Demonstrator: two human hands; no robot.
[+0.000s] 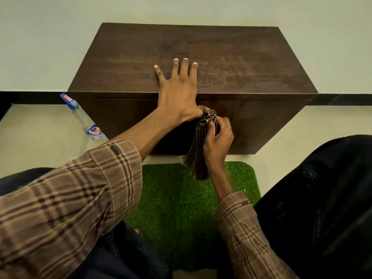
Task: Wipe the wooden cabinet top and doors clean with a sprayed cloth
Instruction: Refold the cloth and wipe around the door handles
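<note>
Checked cloth (pixel 201 146) bunched in right hand (pixel 218 137) — against dark wood-grain cabinet (pixel 221 57).

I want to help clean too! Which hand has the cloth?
The right hand grips the checked cloth against the cabinet's front. The left hand holds nothing; it lies flat, fingers spread, on the cabinet top.

A green turf mat (pixel 181 208) lies on the pale floor (pixel 40 127), seemingly just before a black skirting strip (pixel 30 97).
</note>
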